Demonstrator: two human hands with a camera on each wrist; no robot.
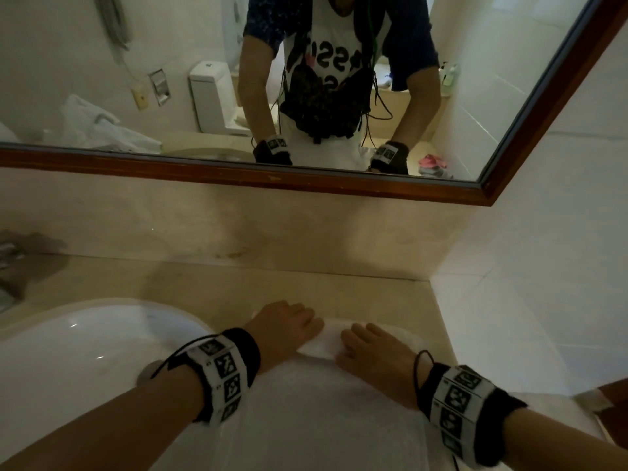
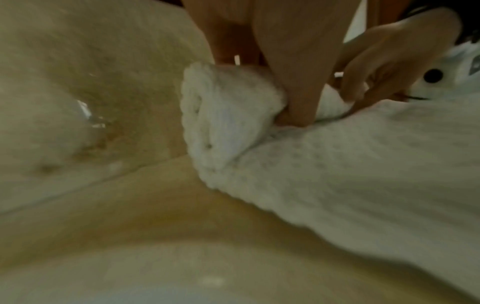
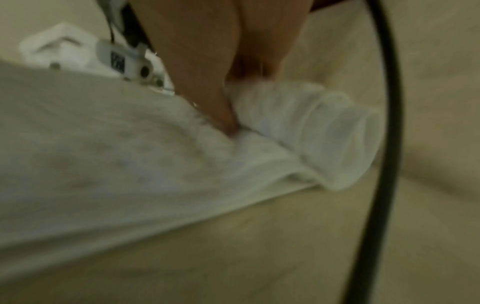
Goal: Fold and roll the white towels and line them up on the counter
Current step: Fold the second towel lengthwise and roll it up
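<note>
A white towel (image 1: 326, 413) lies on the beige counter (image 1: 238, 287) to the right of the sink, its far end wound into a short roll (image 1: 323, 341). My left hand (image 1: 289, 324) grips the roll's left part, fingers curled over the top and thumb tucked under; the left wrist view shows the roll's spiral end (image 2: 221, 115). My right hand (image 1: 367, 348) grips the right part the same way, and the roll (image 3: 311, 123) shows in the right wrist view with my thumb pressed in at its base. The flat part of the towel (image 2: 363, 174) runs back toward me.
A white sink basin (image 1: 85, 345) sits at the left with a tap (image 1: 10, 266) at the far left edge. A wood-framed mirror (image 1: 306, 185) hangs above the backsplash. A tiled wall (image 1: 543, 283) closes the counter on the right.
</note>
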